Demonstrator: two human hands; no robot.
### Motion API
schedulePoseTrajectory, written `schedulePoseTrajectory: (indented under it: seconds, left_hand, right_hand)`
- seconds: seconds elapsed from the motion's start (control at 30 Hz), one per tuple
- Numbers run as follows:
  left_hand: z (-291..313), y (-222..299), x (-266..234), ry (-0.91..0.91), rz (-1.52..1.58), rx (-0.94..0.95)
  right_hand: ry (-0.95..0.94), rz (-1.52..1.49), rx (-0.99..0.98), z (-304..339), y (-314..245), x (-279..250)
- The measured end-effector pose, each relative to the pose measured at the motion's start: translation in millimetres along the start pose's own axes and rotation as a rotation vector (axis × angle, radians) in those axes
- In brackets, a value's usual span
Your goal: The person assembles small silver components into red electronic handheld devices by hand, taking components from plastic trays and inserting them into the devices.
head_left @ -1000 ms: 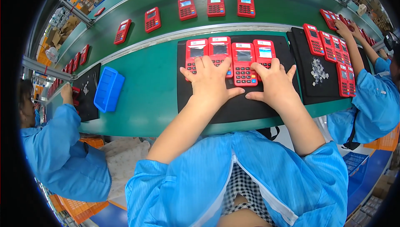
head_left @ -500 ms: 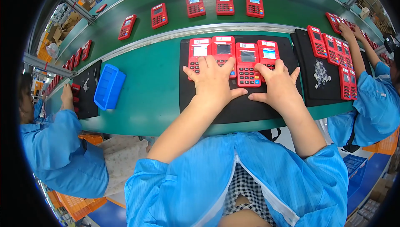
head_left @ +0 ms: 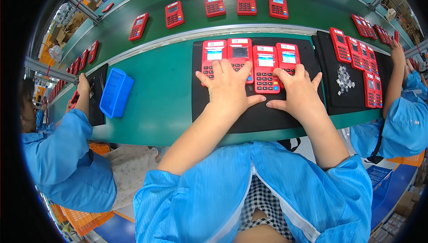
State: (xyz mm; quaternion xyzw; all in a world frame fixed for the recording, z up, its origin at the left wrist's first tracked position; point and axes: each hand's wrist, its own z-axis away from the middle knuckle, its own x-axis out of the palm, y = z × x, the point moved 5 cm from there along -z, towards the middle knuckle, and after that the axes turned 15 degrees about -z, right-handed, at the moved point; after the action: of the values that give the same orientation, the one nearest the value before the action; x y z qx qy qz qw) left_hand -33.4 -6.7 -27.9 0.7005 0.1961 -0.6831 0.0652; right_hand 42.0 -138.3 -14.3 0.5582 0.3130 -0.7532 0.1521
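Note:
Red card payment terminals lie side by side on a black mat [head_left: 249, 120] before me. My left hand [head_left: 227, 84] rests with spread fingers over the keypads of the leftmost terminal [head_left: 214, 55] and the one beside it, a second terminal [head_left: 240, 52]. Over the lower part of the far-right terminal [head_left: 289, 57] lies my right hand [head_left: 303, 93], fingers apart, with a fingertip at the keypad edge of the third terminal [head_left: 266, 61]. Neither hand grips anything. Three screens are lit; that of the second terminal is dark. My fingers hide parts of the keypads.
A green conveyor [head_left: 191, 2] beyond a metal rail carries several more terminals. To my left stands a blue bin [head_left: 117, 93]. Small clear pieces [head_left: 344, 80] lie on another black mat at right, near more terminals. Co-workers in blue sit on both sides.
The third terminal's screen has gone from dark to lit. Terminals on the conveyor have shifted right. My hands have hardly moved; both co-workers' hands have moved.

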Motion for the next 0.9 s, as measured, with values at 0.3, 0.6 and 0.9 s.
schedulePoseTrajectory:
  seconds: [0.3,0.6,0.9]
  left_hand:
    - [0,-1,0,-0.050,0.022,-0.008]
    - [59,-100,65,-0.119,0.362,-0.346]
    - [80,-101,55,-0.214,1.621,-0.554]
  right_hand:
    - [0.011,-0.018,-0.015,1,-3,-1]
    - [0.280,-0.158,0.218,69,69,15]
    - [0.440,-0.445,0.321,64,72,15]
